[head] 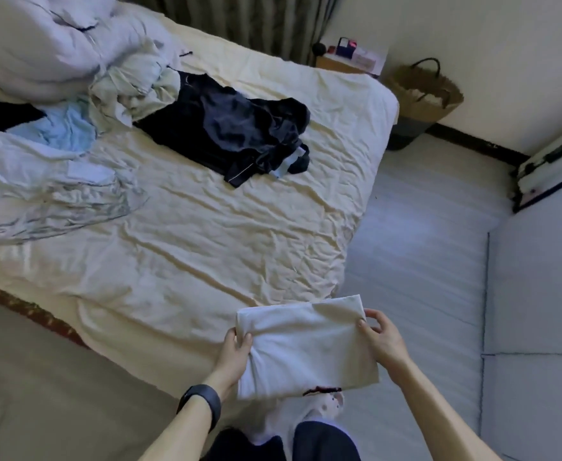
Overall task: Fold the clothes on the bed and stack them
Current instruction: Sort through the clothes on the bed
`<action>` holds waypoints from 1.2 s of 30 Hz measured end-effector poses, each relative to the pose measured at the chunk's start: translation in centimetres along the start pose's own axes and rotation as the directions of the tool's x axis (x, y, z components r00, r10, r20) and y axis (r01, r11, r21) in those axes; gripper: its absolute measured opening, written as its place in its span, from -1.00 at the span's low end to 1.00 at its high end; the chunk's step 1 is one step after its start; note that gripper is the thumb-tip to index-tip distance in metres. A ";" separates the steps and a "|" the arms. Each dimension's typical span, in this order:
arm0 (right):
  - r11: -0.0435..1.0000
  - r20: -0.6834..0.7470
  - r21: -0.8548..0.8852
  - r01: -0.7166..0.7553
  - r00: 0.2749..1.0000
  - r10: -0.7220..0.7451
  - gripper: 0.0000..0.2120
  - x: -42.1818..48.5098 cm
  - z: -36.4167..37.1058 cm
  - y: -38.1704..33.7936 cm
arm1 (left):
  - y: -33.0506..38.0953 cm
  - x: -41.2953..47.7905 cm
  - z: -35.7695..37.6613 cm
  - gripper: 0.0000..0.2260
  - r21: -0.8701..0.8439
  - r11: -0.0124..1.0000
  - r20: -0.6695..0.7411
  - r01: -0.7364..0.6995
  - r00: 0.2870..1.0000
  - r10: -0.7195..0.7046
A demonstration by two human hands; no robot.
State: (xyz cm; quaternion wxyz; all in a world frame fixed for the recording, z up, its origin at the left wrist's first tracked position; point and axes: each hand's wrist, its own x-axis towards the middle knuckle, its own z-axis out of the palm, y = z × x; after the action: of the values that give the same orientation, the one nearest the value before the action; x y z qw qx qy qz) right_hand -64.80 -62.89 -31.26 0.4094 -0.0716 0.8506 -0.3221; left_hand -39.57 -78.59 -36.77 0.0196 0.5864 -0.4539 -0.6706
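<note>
Garment [306, 347] spans between left hand [236, 347] and right hand [381, 337], both grips pinching its sides.

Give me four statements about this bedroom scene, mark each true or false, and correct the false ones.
1. The left hand and the right hand both hold the folded white garment. True.
2. The black garment is neatly folded. False: it lies crumpled on the bed.
3. The woven basket stands on the bed. False: it stands on the floor.
4. A dark band sits on the left wrist. True.
</note>
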 end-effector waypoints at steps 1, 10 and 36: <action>0.999 0.038 -0.051 0.017 0.999 -0.015 -0.85 2.4 -0.2 -1.0 | 0.1 0.6 0.7 -0.77 -0.033 0.999 -0.020 0.021 1.000 -0.021; 0.938 0.277 -0.287 0.196 0.954 -0.114 -0.83 24.8 2.6 -7.4 | -1.6 9.7 9.3 -0.85 -0.340 0.936 -0.376 0.090 0.899 -0.223; 0.841 0.539 -0.334 0.426 0.818 -0.201 -0.92 33.0 6.2 -8.1 | -4.1 14.7 15.4 -0.87 -0.440 0.898 -0.600 -0.026 0.753 -0.272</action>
State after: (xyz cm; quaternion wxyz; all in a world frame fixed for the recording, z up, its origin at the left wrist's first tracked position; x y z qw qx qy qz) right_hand -82.91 -84.99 -50.63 0.5209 -0.3831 0.7464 -0.1577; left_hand -54.49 -75.40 -52.19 0.2560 0.7920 -0.2226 -0.5077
